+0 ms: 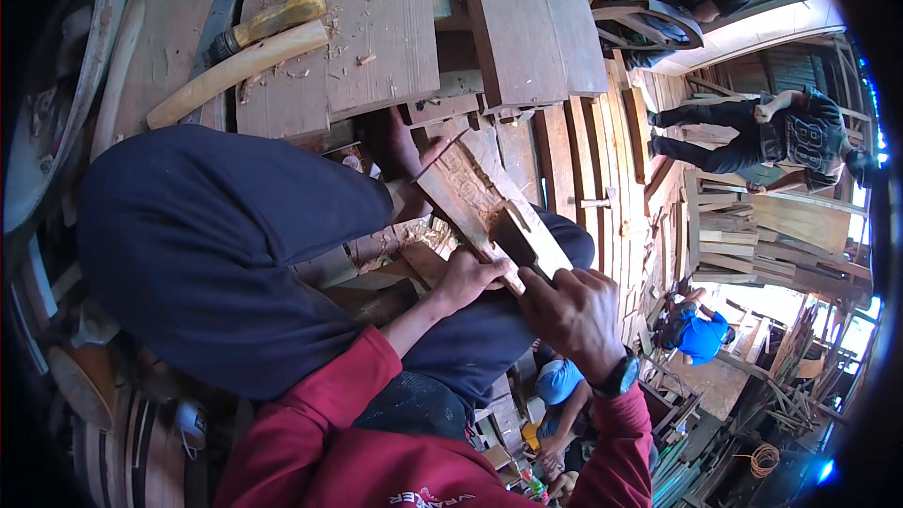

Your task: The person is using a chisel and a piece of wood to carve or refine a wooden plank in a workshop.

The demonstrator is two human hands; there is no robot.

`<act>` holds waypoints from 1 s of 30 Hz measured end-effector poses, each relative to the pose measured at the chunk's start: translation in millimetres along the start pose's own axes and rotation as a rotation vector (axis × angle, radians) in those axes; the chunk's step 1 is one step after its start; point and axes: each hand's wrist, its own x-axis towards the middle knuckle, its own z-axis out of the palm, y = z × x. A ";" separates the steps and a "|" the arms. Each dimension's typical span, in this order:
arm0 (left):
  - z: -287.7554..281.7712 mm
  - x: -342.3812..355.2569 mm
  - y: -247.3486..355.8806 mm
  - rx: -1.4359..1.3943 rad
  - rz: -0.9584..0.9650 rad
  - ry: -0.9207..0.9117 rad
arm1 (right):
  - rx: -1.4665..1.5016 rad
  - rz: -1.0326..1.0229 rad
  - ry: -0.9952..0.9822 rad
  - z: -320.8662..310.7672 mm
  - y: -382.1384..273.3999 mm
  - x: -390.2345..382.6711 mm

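A carved length of wood (pixel 461 198) lies slantwise between my bare foot (pixel 408 199) and my lap, its top face hollowed and rough with cuts. My left hand (pixel 467 279) is closed on the near end of this wood, thumb along its edge. Close beside it, my right hand (pixel 576 310) is closed round the handle of a dark-bladed tool (pixel 514 237); the blade rests against the carved wood. The tool's exact kind is hard to make out. A thin dark strip (pixel 442 155) crosses the wood's far end by my toes.
Thick boards (pixel 376 28) ahead carry shavings, a yellow-handled tool (pixel 278 19) and a curved wooden piece (pixel 240 72). A hammer (pixel 597 200) lies on planks at right. Other people, including one in a dark shirt (pixel 800 136) and one in blue (pixel 703 337), are around the right side.
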 end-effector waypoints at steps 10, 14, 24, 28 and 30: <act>2.4 0.0 -1.1 -0.068 -0.014 0.040 | 0.002 -0.026 -0.052 0.2 -3.2 -2.2; 9.7 -5.5 5.5 -0.026 0.040 0.011 | -0.046 -0.063 -0.092 -2.9 -13.5 -0.9; 8.7 -3.6 6.2 -0.018 0.041 0.010 | -0.028 -0.068 -0.051 -4.8 -1.7 14.7; 2.3 0.6 3.4 -0.043 0.004 0.064 | 0.128 0.171 0.044 1.2 14.5 1.9; 2.0 -1.0 3.8 -0.024 -0.021 0.073 | 0.340 0.339 0.137 4.6 25.3 -9.5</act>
